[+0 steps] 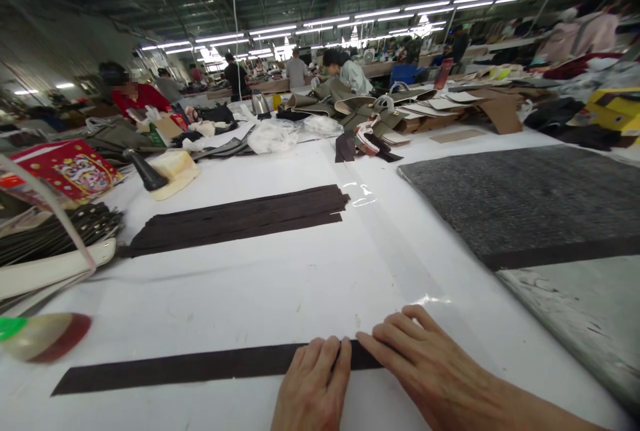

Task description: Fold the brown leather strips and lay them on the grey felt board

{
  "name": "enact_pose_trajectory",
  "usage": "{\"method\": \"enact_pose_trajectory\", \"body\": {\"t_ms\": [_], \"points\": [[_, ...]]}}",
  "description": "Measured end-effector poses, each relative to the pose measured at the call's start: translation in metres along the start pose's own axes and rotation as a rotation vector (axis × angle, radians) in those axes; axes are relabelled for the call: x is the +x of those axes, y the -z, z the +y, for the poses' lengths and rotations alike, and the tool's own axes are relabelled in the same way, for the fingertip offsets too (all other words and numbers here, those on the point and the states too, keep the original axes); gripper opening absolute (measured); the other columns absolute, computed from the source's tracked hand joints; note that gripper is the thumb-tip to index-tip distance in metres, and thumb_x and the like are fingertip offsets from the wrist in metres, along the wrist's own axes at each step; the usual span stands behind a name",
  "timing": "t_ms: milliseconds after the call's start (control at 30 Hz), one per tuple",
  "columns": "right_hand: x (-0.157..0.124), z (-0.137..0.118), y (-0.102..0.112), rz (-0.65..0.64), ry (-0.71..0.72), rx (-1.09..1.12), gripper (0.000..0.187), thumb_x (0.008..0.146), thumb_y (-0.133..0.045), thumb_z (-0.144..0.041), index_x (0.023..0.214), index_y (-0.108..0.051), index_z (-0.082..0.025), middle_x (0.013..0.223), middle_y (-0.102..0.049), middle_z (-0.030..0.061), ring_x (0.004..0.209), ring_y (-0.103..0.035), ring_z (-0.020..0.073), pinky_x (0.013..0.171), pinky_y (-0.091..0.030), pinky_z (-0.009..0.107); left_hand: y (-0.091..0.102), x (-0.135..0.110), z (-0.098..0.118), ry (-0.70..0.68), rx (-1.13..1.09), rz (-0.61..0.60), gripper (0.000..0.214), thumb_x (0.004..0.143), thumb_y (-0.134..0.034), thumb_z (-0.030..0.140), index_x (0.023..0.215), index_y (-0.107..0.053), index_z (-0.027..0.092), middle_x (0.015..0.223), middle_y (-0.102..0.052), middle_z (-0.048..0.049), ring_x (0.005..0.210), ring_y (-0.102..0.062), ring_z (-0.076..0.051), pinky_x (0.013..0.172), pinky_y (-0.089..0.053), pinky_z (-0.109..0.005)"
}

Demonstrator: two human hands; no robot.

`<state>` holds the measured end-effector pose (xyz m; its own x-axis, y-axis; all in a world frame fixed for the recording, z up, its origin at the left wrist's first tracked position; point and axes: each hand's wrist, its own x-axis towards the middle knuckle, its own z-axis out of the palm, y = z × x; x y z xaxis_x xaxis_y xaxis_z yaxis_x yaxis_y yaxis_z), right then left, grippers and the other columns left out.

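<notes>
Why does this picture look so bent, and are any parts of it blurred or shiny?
In the head view, a wide-angle warp bends the edges of the white-covered worktable; rows of white tube lights shine overhead; glare flashes off the clear plastic sheet; and the cream-and-red object at lower left is blurred.

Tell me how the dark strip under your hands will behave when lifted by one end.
The dark strip looks thin and long, so it will probably droop rather than stay rigid. It is likely light for its length. Its matte face may drag a little on the white table top rather than slide freely.
</notes>
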<state>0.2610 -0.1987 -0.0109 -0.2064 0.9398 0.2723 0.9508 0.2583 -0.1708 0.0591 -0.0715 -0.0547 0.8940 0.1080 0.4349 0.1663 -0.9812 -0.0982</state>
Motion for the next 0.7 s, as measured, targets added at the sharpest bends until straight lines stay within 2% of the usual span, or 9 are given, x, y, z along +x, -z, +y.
{"method": "enact_pose_trajectory", "body": {"t_ms": [67,167,367,433,500,600,700], "points": [[-0.001,-0.002,-0.009,-0.031,0.006,0.005,0.048,0.08,-0.038,-0.002,0.125,-0.051,-0.013,0.104,-0.058,0.0089,0.093,-0.051,0.0221,0.094,-0.03,0.043,0.0,0.001,0.001,-0.012,0.013,-0.002,0.038,0.096,-0.032,0.014,0.125,-0.055,0.009,0.11,-0.064,-0.0086,0.097,-0.058,-0.022,0.083,-0.048,-0.032],[-0.015,0.005,-0.01,0.007,0.004,-0.045,0.05,0.08,-0.036,0.001,0.125,-0.051,-0.012,0.104,-0.059,0.0091,0.093,-0.051,0.0223,0.095,-0.027,0.044,0.003,-0.006,-0.004,-0.029,0.04,-0.018,0.038,0.094,-0.034,0.012,0.126,-0.054,0.008,0.11,-0.065,-0.0078,0.097,-0.058,-0.021,0.084,-0.047,-0.031],[-0.041,0.023,0.021,0.131,0.018,-0.157,0.048,0.08,-0.031,0.006,0.115,-0.057,-0.012,0.093,-0.062,0.0068,0.085,-0.054,0.0199,0.089,-0.028,0.042,0.01,-0.019,-0.017,-0.022,0.085,-0.006,0.04,0.089,-0.039,0.009,0.126,-0.054,0.01,0.11,-0.065,-0.0076,0.097,-0.058,-0.022,0.083,-0.047,-0.032],[-0.035,0.019,0.025,0.154,0.011,-0.161,0.046,0.081,-0.031,0.006,0.114,-0.058,-0.013,0.093,-0.061,0.0068,0.086,-0.053,0.0195,0.088,-0.028,0.042,0.009,-0.018,-0.016,-0.005,0.081,0.0,0.039,0.09,-0.039,0.01,0.126,-0.055,0.01,0.108,-0.066,-0.0084,0.097,-0.059,-0.022,0.083,-0.047,-0.032],[-0.023,0.009,0.021,0.143,-0.004,-0.156,0.048,0.083,-0.032,0.004,0.121,-0.055,-0.012,0.096,-0.061,0.008,0.088,-0.053,0.0202,0.087,-0.029,0.042,0.006,-0.015,-0.012,0.019,0.062,0.007,0.038,0.091,-0.038,0.012,0.125,-0.055,0.01,0.108,-0.065,-0.0093,0.097,-0.059,-0.022,0.083,-0.048,-0.033],[0.001,-0.009,0.006,0.097,-0.007,-0.136,0.046,0.088,-0.031,-0.003,0.129,-0.05,-0.012,0.1,-0.06,0.0083,0.087,-0.052,0.0212,0.084,-0.032,0.043,0.0,-0.01,-0.002,0.04,0.023,0.035,0.038,0.094,-0.034,0.015,0.124,-0.056,0.012,0.113,-0.064,-0.0098,0.099,-0.059,-0.022,0.083,-0.05,-0.033],[0.015,-0.019,-0.011,0.112,0.012,-0.138,0.037,0.095,-0.031,-0.013,0.123,-0.055,-0.015,0.097,-0.062,0.0048,0.082,-0.053,0.0198,0.08,-0.034,0.041,-0.006,-0.008,0.005,0.079,0.008,0.098,0.037,0.094,-0.034,0.014,0.123,-0.058,0.013,0.114,-0.064,-0.0086,0.102,-0.059,-0.021,0.084,-0.051,-0.031]]}}
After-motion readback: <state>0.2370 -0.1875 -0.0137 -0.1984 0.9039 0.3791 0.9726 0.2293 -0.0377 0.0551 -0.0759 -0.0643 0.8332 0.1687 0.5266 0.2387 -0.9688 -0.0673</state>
